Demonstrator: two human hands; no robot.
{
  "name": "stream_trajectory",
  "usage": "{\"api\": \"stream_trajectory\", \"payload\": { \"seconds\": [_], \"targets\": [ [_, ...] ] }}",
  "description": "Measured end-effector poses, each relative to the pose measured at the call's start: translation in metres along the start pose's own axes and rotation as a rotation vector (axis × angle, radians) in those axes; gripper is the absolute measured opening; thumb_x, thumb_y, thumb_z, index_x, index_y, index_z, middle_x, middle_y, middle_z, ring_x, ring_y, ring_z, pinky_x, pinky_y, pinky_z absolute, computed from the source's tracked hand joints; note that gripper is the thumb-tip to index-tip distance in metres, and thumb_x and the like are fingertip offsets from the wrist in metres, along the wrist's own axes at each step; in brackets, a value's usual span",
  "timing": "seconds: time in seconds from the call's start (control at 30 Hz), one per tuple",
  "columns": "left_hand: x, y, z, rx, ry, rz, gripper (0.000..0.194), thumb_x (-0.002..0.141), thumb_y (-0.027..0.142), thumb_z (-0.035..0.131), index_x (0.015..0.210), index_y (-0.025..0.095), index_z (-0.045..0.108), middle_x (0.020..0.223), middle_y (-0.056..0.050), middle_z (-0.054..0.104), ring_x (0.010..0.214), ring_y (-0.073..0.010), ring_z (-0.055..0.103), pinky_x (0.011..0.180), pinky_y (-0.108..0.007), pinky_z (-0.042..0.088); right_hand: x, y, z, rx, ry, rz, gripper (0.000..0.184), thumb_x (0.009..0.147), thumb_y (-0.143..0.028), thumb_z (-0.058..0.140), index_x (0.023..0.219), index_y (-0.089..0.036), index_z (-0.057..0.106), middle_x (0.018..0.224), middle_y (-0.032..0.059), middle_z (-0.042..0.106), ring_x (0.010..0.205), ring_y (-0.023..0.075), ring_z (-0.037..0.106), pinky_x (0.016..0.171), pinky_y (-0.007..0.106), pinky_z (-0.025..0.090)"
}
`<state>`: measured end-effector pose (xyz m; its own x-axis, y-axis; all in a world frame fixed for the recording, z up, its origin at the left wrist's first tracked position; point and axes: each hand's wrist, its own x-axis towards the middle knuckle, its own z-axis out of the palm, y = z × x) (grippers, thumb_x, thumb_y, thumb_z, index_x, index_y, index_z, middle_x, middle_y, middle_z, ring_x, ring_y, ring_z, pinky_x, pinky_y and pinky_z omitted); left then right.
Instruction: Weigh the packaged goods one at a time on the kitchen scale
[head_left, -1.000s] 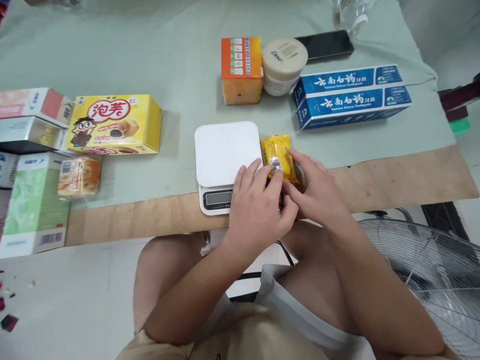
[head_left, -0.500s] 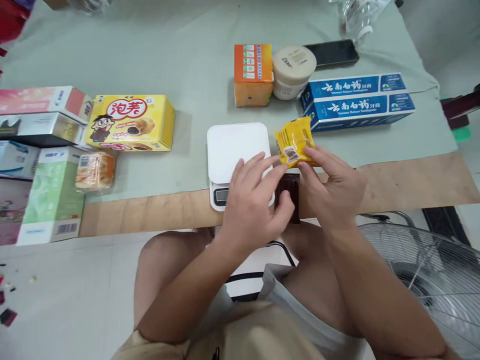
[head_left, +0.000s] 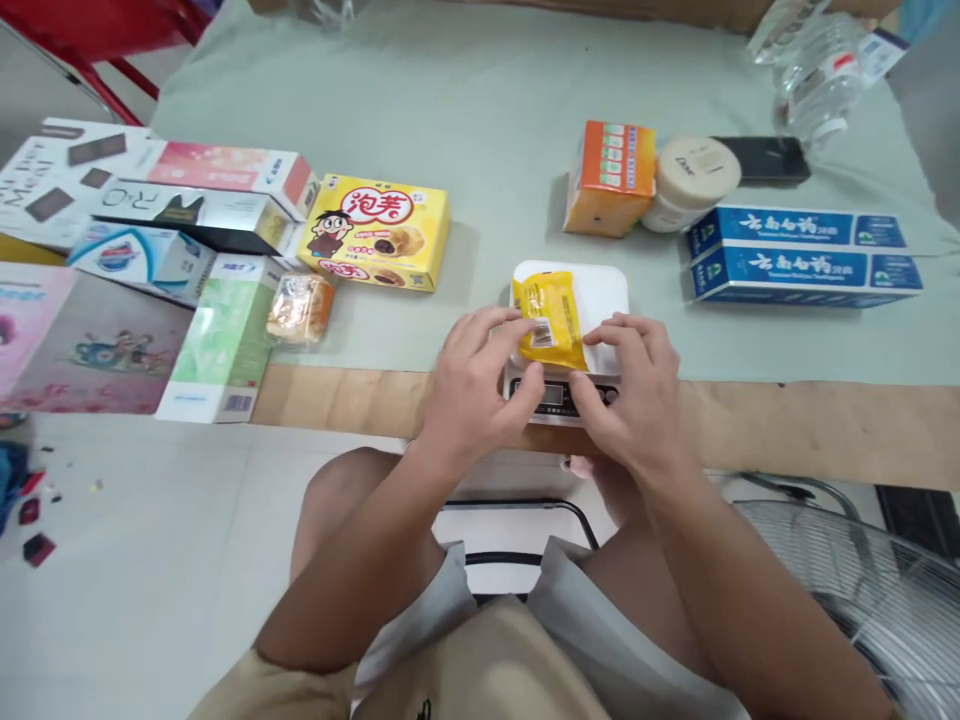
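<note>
A small yellow packet (head_left: 551, 318) with a barcode lies tilted on the white plate of a digital kitchen scale (head_left: 611, 290). At its left edge is my left hand (head_left: 480, 380), fingers bent and thumb apart; the index fingertip is at the packet beside the barcode. My right hand (head_left: 634, 395) rests by the packet's right edge and the front of the scale, thumb and fingers spread with nothing between them. The scale's display (head_left: 553, 394) shows between the two thumbs, but no reading can be made out.
To the left are a yellow puff box (head_left: 375, 235), a wrapped snack (head_left: 300, 308), a green-white carton (head_left: 225, 335) and several other boxes. At right stand an orange box (head_left: 611, 180), a cream jar (head_left: 690, 180), a dark phone (head_left: 769, 160), blue toothpaste boxes (head_left: 806, 258) and a plastic bottle (head_left: 821, 95).
The yellow packet was beside the scale, then lifted in my right hand; now it lies on the scale's plate with both hands around it. The view has swung left.
</note>
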<state>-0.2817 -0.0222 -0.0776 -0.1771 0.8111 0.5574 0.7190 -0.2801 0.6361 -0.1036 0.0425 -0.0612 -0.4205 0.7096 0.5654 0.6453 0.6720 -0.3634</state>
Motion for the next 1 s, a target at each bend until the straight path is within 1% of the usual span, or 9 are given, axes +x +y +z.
{"api": "stream_trajectory", "payload": {
  "seconds": [0.1, 0.17, 0.27, 0.4, 0.53, 0.7, 0.83, 0.9, 1.0],
  "targets": [
    [0.002, -0.002, 0.004, 0.024, -0.063, -0.093, 0.043, 0.099, 0.034, 0.054, 0.137, 0.019, 0.066, 0.139, -0.015, 0.062, 0.132, -0.0289, 0.060, 0.115, -0.047, 0.050, -0.002, 0.001, -0.001, -0.003, 0.046, -0.059, 0.023, 0.091, -0.029, 0.058, 0.112, -0.022, 0.064, 0.120, 0.0127, 0.072, 0.120, 0.0310, 0.068, 0.103, 0.050, 0.048],
    [0.003, -0.004, 0.007, 0.038, -0.087, -0.146, 0.047, 0.099, 0.038, 0.055, 0.142, 0.021, 0.065, 0.141, -0.016, 0.059, 0.133, -0.0298, 0.059, 0.114, -0.048, 0.051, -0.001, 0.000, -0.001, -0.023, 0.026, -0.068, 0.024, 0.093, -0.029, 0.056, 0.115, -0.023, 0.064, 0.120, 0.0111, 0.076, 0.122, 0.0307, 0.069, 0.103, 0.048, 0.047],
    [0.006, -0.006, 0.011, 0.042, -0.095, -0.143, 0.043, 0.100, 0.040, 0.056, 0.138, 0.023, 0.069, 0.137, -0.014, 0.062, 0.129, -0.0284, 0.060, 0.113, -0.047, 0.051, 0.000, -0.004, 0.000, -0.057, -0.039, -0.059, 0.025, 0.097, -0.030, 0.054, 0.117, -0.023, 0.066, 0.117, 0.0092, 0.080, 0.125, 0.0321, 0.070, 0.104, 0.049, 0.044],
    [0.008, -0.009, 0.013, 0.002, -0.046, -0.114, 0.036, 0.101, 0.039, 0.057, 0.126, 0.022, 0.077, 0.129, -0.013, 0.068, 0.117, -0.0246, 0.066, 0.108, -0.042, 0.054, 0.001, -0.008, 0.002, -0.022, -0.065, -0.064, 0.023, 0.097, -0.032, 0.054, 0.115, -0.023, 0.067, 0.115, 0.0091, 0.081, 0.114, 0.0294, 0.075, 0.101, 0.048, 0.047],
    [0.004, -0.009, 0.010, -0.108, 0.058, -0.114, 0.031, 0.102, 0.035, 0.058, 0.118, 0.018, 0.079, 0.128, -0.012, 0.070, 0.110, -0.0203, 0.071, 0.101, -0.034, 0.058, 0.002, -0.016, 0.005, 0.046, -0.011, -0.123, 0.016, 0.095, -0.029, 0.059, 0.108, -0.023, 0.068, 0.107, 0.0074, 0.082, 0.108, 0.0279, 0.077, 0.094, 0.044, 0.053],
    [-0.003, -0.011, -0.015, -0.110, 0.251, -0.175, 0.017, 0.099, 0.026, 0.061, 0.107, 0.023, 0.076, 0.122, -0.007, 0.076, 0.118, -0.0207, 0.072, 0.104, -0.034, 0.058, 0.000, -0.048, 0.018, 0.207, -0.012, -0.233, 0.022, 0.095, -0.023, 0.061, 0.116, -0.022, 0.067, 0.109, 0.0076, 0.080, 0.103, 0.0233, 0.076, 0.091, 0.038, 0.060],
    [-0.009, -0.027, -0.044, -0.104, 0.386, -0.275, 0.014, 0.098, 0.025, 0.063, 0.105, 0.022, 0.074, 0.117, -0.006, 0.078, 0.116, -0.0210, 0.073, 0.105, -0.035, 0.058, -0.006, -0.082, 0.046, 0.355, -0.150, -0.190, 0.039, 0.095, -0.025, 0.056, 0.132, -0.016, 0.065, 0.134, 0.0193, 0.070, 0.122, 0.0252, 0.071, 0.098, 0.041, 0.063],
    [-0.013, -0.038, -0.057, -0.082, 0.395, -0.383, 0.014, 0.097, 0.025, 0.062, 0.106, 0.023, 0.073, 0.115, -0.006, 0.078, 0.112, -0.0214, 0.073, 0.102, -0.036, 0.059, -0.008, -0.097, 0.066, 0.411, -0.228, -0.156, 0.045, 0.096, -0.027, 0.055, 0.138, -0.013, 0.063, 0.143, 0.0222, 0.064, 0.130, 0.0263, 0.067, 0.103, 0.043, 0.062],
    [-0.021, -0.055, -0.072, -0.002, 0.354, -0.542, 0.018, 0.095, 0.025, 0.061, 0.109, 0.022, 0.072, 0.117, -0.007, 0.078, 0.113, -0.0241, 0.073, 0.103, -0.041, 0.059, -0.006, -0.113, 0.093, 0.464, -0.326, -0.115, 0.049, 0.096, -0.030, 0.054, 0.142, -0.013, 0.062, 0.147, 0.0210, 0.062, 0.134, 0.0278, 0.065, 0.109, 0.046, 0.059]
  ]
}}
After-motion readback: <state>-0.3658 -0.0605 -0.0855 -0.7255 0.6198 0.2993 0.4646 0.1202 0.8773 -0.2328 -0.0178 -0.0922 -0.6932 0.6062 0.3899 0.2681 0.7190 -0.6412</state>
